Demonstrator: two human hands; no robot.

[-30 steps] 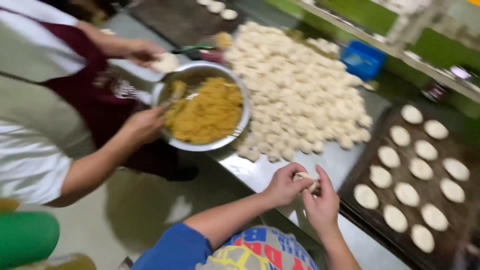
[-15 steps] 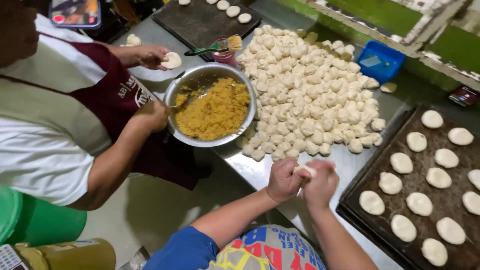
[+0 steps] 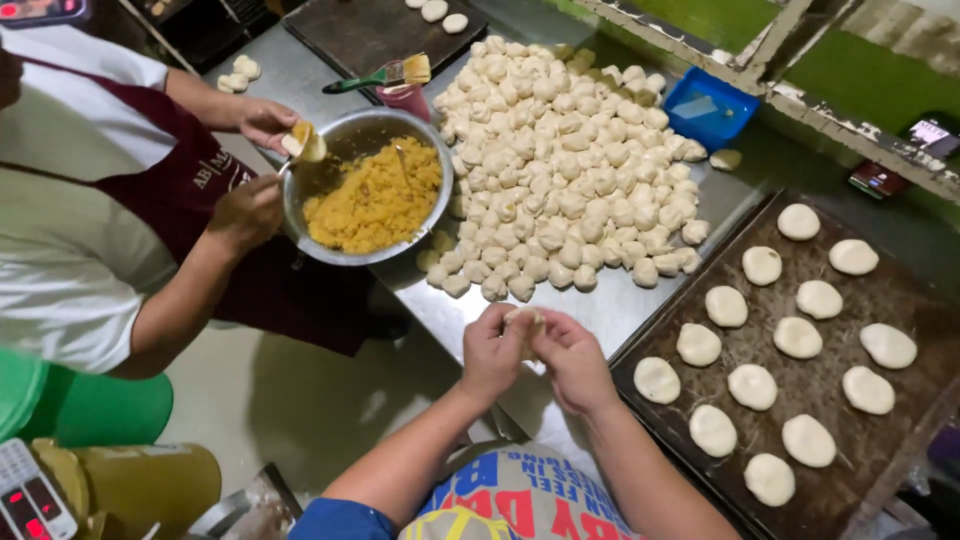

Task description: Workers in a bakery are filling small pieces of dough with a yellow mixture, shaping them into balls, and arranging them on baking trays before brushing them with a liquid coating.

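Pinching a small piece of dough [image 3: 525,322] between them, the left hand [image 3: 490,352] and right hand [image 3: 577,362] meet over the near edge of the steel table [image 3: 610,310]. Both sets of fingers are curled onto the dough from either side, grasping it together, with the pale lump showing just above the fingertips. The step in hand looks like closing or shaping one filled piece.

Beyond the fingers lies a large heap of raw dough pieces [image 3: 560,165], well apart from them. To the right of the fingers sits a dark baking tray [image 3: 900,300] carrying rows of flattened dough rounds [image 3: 798,337]; its closest round is near the right hand. Beyond and to the left of the fingers, a metal bowl [image 3: 300,205] holds yellow filling [image 3: 375,195], and a co-worker's two hands work at its rim, one holding a bit of dough. A pastry brush [image 3: 385,75] rests far beyond the bowl.

Judging by the tray, the next move would call for a sealed piece, pressed flat and set into a bare spot among the rounds without touching its neighbours.
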